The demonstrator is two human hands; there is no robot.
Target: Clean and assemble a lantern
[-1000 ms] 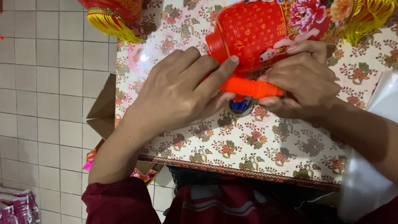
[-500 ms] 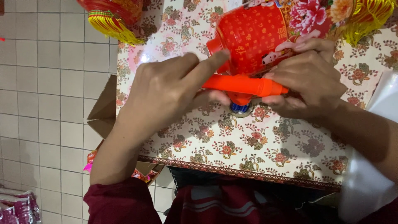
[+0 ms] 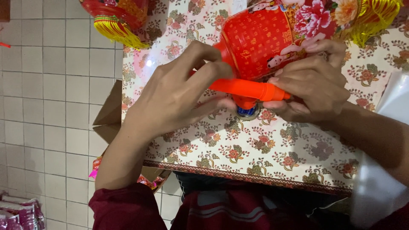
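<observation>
A red paper lantern [image 3: 264,38] with gold print and a flower picture lies on the floral table [image 3: 264,157]. Across its lower end runs an orange plastic rod [image 3: 249,89], with a small blue and silver piece [image 3: 247,111] under it. My left hand [image 3: 179,91] grips the rod's left part, its index finger pressed on the lantern's edge. My right hand [image 3: 311,81] holds the rod's right end and the lantern's side.
Another red lantern with yellow tassels [image 3: 117,19] lies at the table's top left. Yellow fringe [image 3: 375,17] hangs at top right. A cardboard box [image 3: 108,115] stands left of the table on the tiled floor [image 3: 47,106]. Pink packets [image 3: 19,213] lie bottom left.
My left index finger has moved up along the lantern's edge and curled down onto the rod. The lantern and rod have shifted slightly up.
</observation>
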